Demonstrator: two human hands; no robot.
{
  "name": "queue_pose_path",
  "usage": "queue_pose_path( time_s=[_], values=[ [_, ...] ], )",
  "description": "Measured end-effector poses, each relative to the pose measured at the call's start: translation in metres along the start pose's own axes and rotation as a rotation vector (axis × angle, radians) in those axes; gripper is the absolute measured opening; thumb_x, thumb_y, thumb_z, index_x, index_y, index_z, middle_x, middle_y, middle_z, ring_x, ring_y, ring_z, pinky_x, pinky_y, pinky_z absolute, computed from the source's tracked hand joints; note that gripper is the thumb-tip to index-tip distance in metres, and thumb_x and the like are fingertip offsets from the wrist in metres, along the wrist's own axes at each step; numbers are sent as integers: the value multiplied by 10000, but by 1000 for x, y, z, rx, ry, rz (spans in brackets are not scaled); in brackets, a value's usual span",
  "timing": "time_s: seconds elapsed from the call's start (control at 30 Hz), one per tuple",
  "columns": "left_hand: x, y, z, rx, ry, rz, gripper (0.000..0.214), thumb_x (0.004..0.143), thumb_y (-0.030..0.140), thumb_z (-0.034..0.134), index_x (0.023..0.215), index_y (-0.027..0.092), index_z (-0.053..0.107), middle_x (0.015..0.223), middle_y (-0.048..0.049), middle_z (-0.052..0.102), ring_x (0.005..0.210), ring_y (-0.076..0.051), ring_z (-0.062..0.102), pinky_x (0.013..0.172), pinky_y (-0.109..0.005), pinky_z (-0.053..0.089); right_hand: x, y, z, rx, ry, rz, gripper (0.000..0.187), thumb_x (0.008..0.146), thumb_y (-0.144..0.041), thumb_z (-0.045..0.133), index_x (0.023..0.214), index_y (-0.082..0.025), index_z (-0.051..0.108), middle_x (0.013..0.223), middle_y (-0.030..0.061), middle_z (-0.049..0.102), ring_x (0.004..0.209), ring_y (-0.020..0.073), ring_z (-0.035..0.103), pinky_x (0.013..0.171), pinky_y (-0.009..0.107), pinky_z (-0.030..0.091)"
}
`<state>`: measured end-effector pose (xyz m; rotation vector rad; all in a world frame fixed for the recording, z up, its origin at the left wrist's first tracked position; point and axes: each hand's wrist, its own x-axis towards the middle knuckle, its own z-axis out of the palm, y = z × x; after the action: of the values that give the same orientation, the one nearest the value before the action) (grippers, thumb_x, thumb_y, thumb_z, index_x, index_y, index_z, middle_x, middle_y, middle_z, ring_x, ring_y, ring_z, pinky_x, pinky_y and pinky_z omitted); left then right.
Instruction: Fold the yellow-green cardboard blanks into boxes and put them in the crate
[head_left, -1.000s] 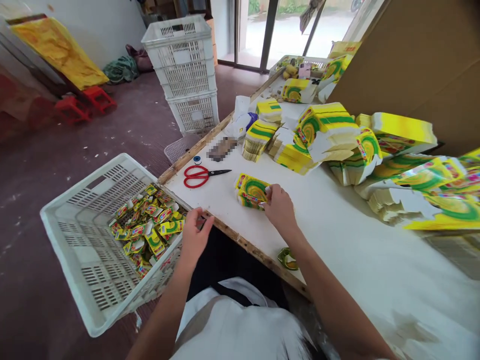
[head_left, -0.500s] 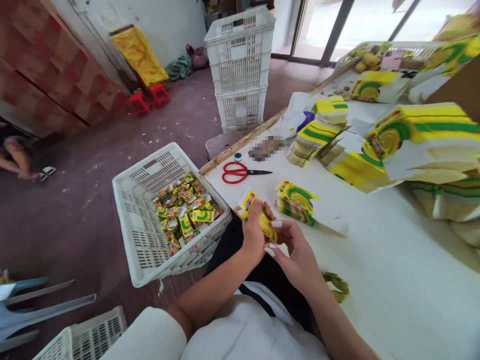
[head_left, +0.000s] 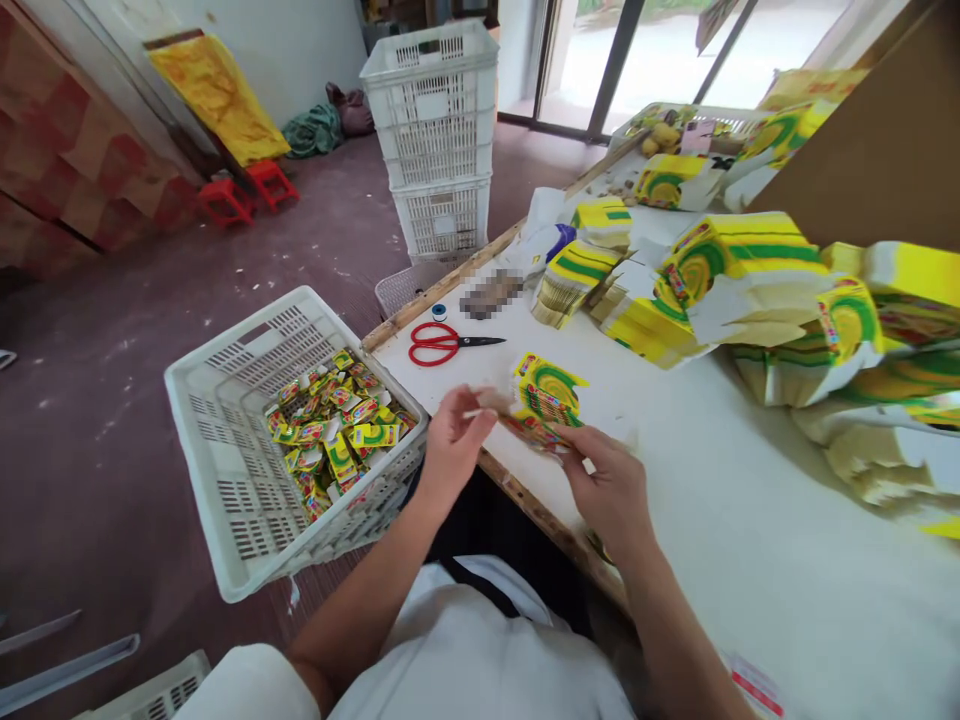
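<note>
Both my hands are over the table's front edge with a small yellow and green printed carton between them, blurred by motion. My left hand pinches its pale left end between thumb and fingers. At the other end, my right hand grips the carton with closed fingers. Just behind them a small stack of flat printed cartons lies on the white table, partly hidden by the held carton. To the left, a white plastic crate contains many small folded cartons.
Red-handled scissors and a thread spool lie near the table's left edge. Bundles of larger flat cartons fill the table's back and right. Stacked white crates and red stools stand on the floor beyond.
My hands have moved apart and forward, from close to my body to over the table edge beside the carton stack. The view has shifted to the right.
</note>
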<state>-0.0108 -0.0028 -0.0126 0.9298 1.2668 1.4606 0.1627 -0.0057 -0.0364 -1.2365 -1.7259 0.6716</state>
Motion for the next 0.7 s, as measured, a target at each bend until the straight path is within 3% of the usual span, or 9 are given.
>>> queue_pose_path(
  time_s=[0.1, 0.2, 0.3, 0.37, 0.47, 0.53, 0.7],
  values=[
    [4, 16, -11, 280, -129, 119, 746, 512, 414, 862, 1158, 209, 551, 1277, -129, 602, 1171, -276, 561, 991, -391, 415, 6, -7, -12, -178, -39, -256, 277, 874, -160, 537, 977, -330, 730, 829, 21, 734, 779, 217, 629, 757, 406, 511],
    [1, 22, -8, 602, -408, 32, 679, 504, 374, 859, 1106, 211, 589, 1099, -96, 672, 1003, -289, 629, 879, -393, 471, 6, -16, -14, -211, -72, -401, 293, 869, -166, 573, 1004, -389, 705, 947, -1, 732, 920, 228, 627, 972, 490, 425],
    [-8, 17, 2, 730, -460, -13, 503, 651, 396, 763, 1079, 212, 573, 923, -40, 674, 842, -248, 634, 741, -343, 483, 2, -15, -10, -89, 128, -212, 439, 851, -256, 621, 1270, -367, 552, 1316, 49, 590, 1237, 285, 505, 1086, 567, 314],
    [-14, 12, 7, 756, -421, 30, 516, 666, 383, 750, 1101, 207, 537, 914, -35, 657, 817, -234, 622, 712, -322, 473, -1, -9, -7, 126, 171, -12, 539, 865, -358, 604, 1375, -305, 440, 1400, 98, 516, 1293, 302, 469, 1054, 555, 377],
    [-21, 4, 10, 748, -438, 81, 517, 670, 364, 737, 1107, 215, 503, 876, -24, 645, 757, -217, 615, 672, -309, 467, -4, -5, -2, 494, -52, 211, 375, 919, -443, 491, 1242, -266, 558, 1243, 85, 645, 1146, 270, 602, 967, 473, 486],
    [-22, 0, 10, 763, -416, 96, 554, 683, 358, 720, 1154, 215, 466, 905, -35, 647, 770, -226, 626, 686, -326, 480, -2, -7, 1, 625, -145, 317, 295, 909, -429, 503, 1102, -248, 633, 1128, 57, 700, 1068, 248, 639, 953, 434, 497],
    [-24, -8, 11, 877, -363, 206, 768, 700, 311, 689, 1337, 195, 277, 1159, -114, 598, 997, -284, 630, 853, -418, 499, 6, -19, 13, 782, 38, 533, 219, 790, -351, 566, 923, -219, 679, 1012, 46, 731, 1017, 244, 647, 946, 409, 489]
  ],
)
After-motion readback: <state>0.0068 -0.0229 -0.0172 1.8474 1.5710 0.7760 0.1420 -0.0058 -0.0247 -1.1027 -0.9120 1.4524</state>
